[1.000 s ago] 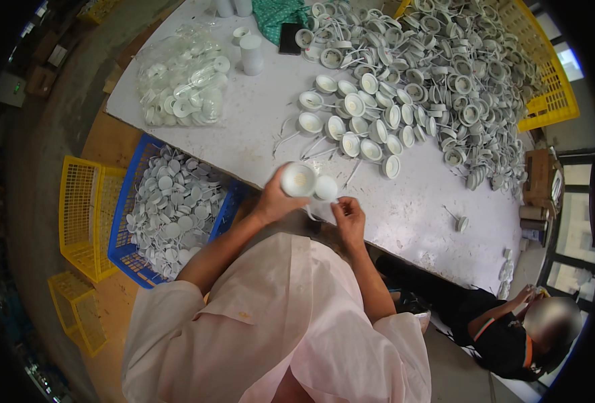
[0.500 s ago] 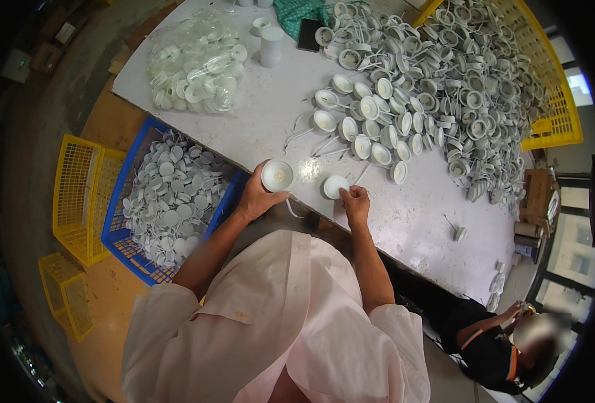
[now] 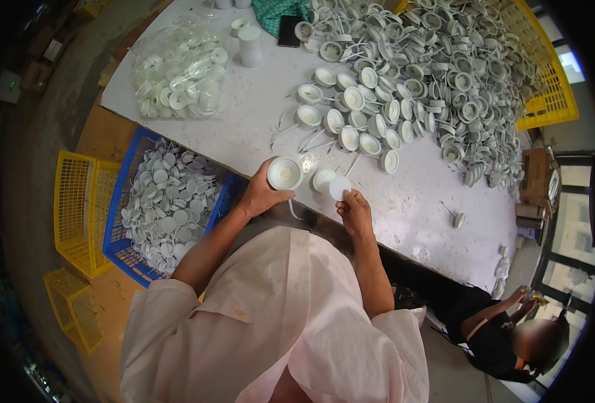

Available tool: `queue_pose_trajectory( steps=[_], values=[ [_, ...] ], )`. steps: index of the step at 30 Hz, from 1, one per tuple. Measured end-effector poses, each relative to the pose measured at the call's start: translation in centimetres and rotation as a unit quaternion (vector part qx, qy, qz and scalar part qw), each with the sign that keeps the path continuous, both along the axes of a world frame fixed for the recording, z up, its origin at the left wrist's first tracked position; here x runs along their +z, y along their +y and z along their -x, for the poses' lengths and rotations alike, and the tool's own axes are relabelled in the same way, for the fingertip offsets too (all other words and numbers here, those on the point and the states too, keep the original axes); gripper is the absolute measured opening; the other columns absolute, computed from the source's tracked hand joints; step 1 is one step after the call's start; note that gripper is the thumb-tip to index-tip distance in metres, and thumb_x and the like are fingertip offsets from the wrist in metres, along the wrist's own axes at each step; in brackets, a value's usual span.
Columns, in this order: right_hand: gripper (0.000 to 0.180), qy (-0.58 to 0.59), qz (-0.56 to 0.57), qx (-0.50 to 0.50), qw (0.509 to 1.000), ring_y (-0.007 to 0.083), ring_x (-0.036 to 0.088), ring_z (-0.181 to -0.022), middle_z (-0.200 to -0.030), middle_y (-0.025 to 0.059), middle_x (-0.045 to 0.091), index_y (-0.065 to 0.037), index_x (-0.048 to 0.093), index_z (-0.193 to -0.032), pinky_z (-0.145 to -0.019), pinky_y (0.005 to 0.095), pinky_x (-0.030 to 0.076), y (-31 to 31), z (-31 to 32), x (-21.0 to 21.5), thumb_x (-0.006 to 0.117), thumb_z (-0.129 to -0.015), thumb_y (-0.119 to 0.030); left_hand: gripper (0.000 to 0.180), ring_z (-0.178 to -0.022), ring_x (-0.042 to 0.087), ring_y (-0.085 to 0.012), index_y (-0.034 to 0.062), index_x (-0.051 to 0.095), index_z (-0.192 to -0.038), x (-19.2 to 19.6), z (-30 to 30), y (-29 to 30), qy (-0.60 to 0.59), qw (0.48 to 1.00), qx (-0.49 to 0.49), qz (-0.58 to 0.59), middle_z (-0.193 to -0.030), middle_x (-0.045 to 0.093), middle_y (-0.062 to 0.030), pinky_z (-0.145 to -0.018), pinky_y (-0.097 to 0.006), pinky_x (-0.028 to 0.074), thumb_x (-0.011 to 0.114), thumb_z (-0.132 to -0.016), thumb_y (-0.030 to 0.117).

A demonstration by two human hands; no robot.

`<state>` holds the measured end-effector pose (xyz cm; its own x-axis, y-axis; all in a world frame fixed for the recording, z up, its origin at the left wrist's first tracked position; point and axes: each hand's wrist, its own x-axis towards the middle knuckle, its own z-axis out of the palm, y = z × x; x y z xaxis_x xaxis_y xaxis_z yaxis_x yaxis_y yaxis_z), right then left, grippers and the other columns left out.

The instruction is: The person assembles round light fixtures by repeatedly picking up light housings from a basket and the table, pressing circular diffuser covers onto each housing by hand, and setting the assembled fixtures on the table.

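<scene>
My left hand (image 3: 258,195) is wrapped round a small white round downlight (image 3: 285,173) at the table's near edge. Its open cup faces up and shows yellowish dots inside, while a white cable (image 3: 295,209) dangles below. Between the thumb and fingers of my right hand (image 3: 356,213) is a thin white disc (image 3: 340,187). That disc partly covers another white round piece or short stack of discs (image 3: 322,179) lying on the table. Beyond my hands, several white downlights (image 3: 353,99) lie cup up with their cables trailing.
A large heap of downlights (image 3: 469,80) spills from a yellow crate (image 3: 556,91). Far left are a clear bag (image 3: 180,74) of white rings and a disc stack (image 3: 250,47). A blue crate (image 3: 126,174) of disc-faced downlights stands left. One person (image 3: 492,329) works at lower right.
My right hand has lifted one disc off the white pile and shifted it slightly right. My left hand keeps its hold on the downlight. The view has shifted a little.
</scene>
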<state>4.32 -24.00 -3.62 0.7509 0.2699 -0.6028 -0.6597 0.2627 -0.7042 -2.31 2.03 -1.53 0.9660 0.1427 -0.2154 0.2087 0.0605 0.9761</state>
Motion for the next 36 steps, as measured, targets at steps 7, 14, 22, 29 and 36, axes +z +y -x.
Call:
queue_pose_trajectory(
  steps=[7, 14, 22, 29, 36],
  values=[
    [0.008, -0.018, -0.023, -0.006, 1.0, 0.0106, 0.06, -0.063, -0.081, 0.0051, 0.064, -0.003, 0.058, -0.096, -0.056, 0.0206, 0.046, 0.9, 0.5, 3.1, 0.058, -0.089, -0.008, 0.083, -0.112, 0.052, -0.0174, -0.0006, 0.035, -0.135, 1.4, -1.4, -1.8, -0.017, 0.998, -0.051, 0.013, -0.121, 0.053, -0.0092, -0.097, -0.032, 0.043, 0.08, -0.065, 0.008],
    [0.011, -0.074, 0.002, -0.045, 0.996, 0.0102, 0.059, -0.063, -0.082, 0.0054, 0.064, -0.003, 0.059, -0.096, -0.056, 0.0209, 0.046, 1.4, 0.4, 4.3, 0.061, -0.085, -0.003, 0.086, -0.112, 0.051, -0.017, 0.0003, 0.036, -0.135, 2.6, -2.1, -2.4, 0.003, 0.996, -0.085, -0.016, -0.122, 0.053, -0.0087, -0.097, -0.031, 0.043, 0.08, -0.062, 0.006],
    [0.017, -0.344, 0.236, -0.022, 0.908, 0.0135, 0.06, -0.069, -0.086, 0.0059, 0.066, -0.003, 0.064, -0.1, -0.061, 0.0256, 0.048, 2.6, 0.9, 5.8, 0.065, -0.083, -0.003, 0.087, -0.114, 0.05, -0.017, 0.0003, 0.035, -0.135, 1.8, -2.1, -2.5, 0.005, 0.994, -0.11, 0.021, -0.122, 0.052, -0.0092, -0.096, -0.032, 0.043, 0.081, -0.061, 0.006],
    [0.04, -0.722, 0.392, 0.124, 0.556, 0.0243, 0.061, -0.081, -0.106, 0.0064, 0.064, -0.008, 0.067, -0.102, -0.067, 0.0311, 0.052, 4.2, 1.0, 6.3, 0.066, -0.063, 0.002, 0.079, -0.111, 0.052, -0.0186, 0.0, 0.031, -0.137, 1.3, -2.1, -2.3, -0.044, 0.988, -0.136, 0.066, -0.125, 0.049, -0.0105, -0.092, -0.032, 0.048, 0.077, -0.074, 0.016],
    [0.046, -0.725, 0.401, 0.167, 0.535, 0.0249, 0.058, -0.088, -0.116, 0.0064, 0.06, -0.008, 0.064, -0.106, -0.074, 0.0321, 0.051, 5.2, 1.3, 6.0, 0.068, -0.06, -0.007, 0.06, -0.102, 0.057, -0.0181, -0.0015, 0.034, -0.135, 2.8, -2.1, -2.7, 0.005, 0.98, -0.094, 0.176, -0.118, 0.052, -0.0131, -0.069, -0.029, 0.058, 0.063, -0.083, 0.012]
  ],
)
